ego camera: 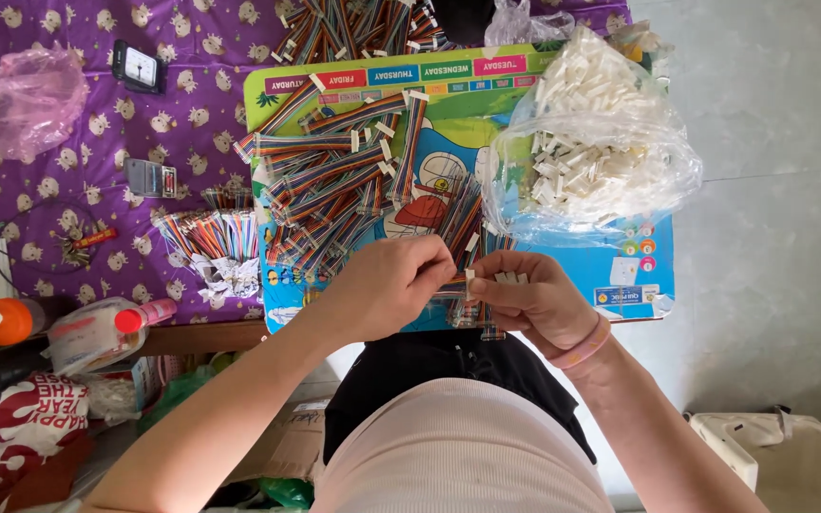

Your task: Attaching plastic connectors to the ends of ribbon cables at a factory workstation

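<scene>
At frame centre I pinch a rainbow ribbon cable [450, 284] in my left hand [387, 285] while my right hand [525, 299] grips white connectors [505, 277], the connector bag [586, 142] kept within reach at upper right.

- The left hand [387, 285] pinches one end of a rainbow ribbon cable [455, 283].
- The right hand [532, 302] holds small white connectors [508, 277] against that cable.
- Both hands hover over a colourful lap table [634, 271].
- A heap of ribbon cables [334, 180] lies on it, beside a clear bag of white connectors [591, 142].
</scene>
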